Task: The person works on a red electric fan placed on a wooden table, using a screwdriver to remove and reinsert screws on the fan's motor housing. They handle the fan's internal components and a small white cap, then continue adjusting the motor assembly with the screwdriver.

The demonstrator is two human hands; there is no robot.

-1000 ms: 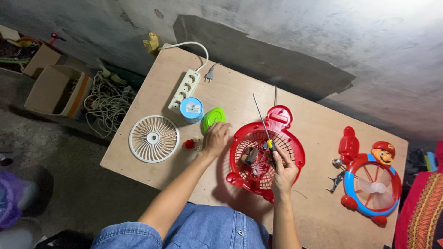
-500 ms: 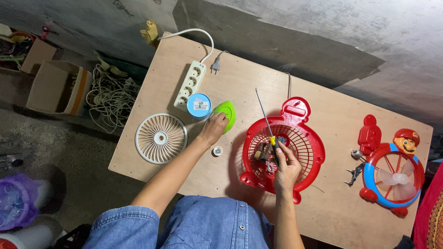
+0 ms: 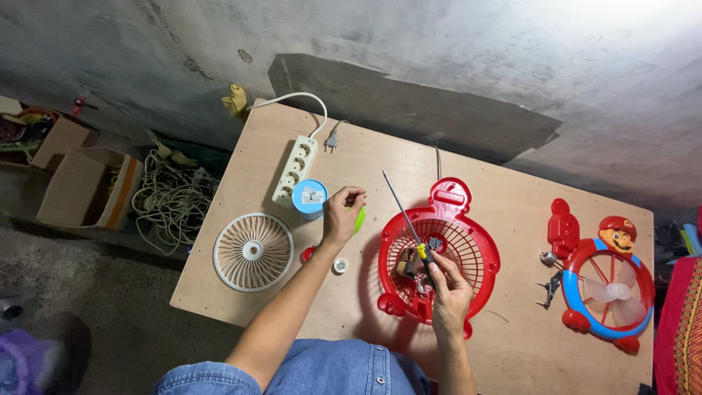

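Note:
A red fan housing with a grille (image 3: 468, 256) lies on the wooden table (image 3: 504, 183). My right hand (image 3: 447, 285) rests over its lower part and grips a screwdriver (image 3: 402, 212) with a yellow and black handle, its long shaft pointing up and left. My left hand (image 3: 342, 212) is closed on a small green piece (image 3: 359, 219) beside a blue round container (image 3: 309, 197). A small white ring (image 3: 340, 265) and a red small part (image 3: 307, 254) lie just below that hand.
A white round fan grille (image 3: 253, 251) lies at the table's left. A white power strip (image 3: 295, 172) with a plug (image 3: 330, 137) sits at the back. A red and blue character fan (image 3: 608, 276) and loose metal parts (image 3: 548, 285) are at right. Boxes (image 3: 80, 186) and coiled cable (image 3: 172, 199) are on the floor.
My left hand has closed on the green piece and lifted it slightly. The view has shifted, so the table sits lower and more to the right. My right hand stays on the screwdriver.

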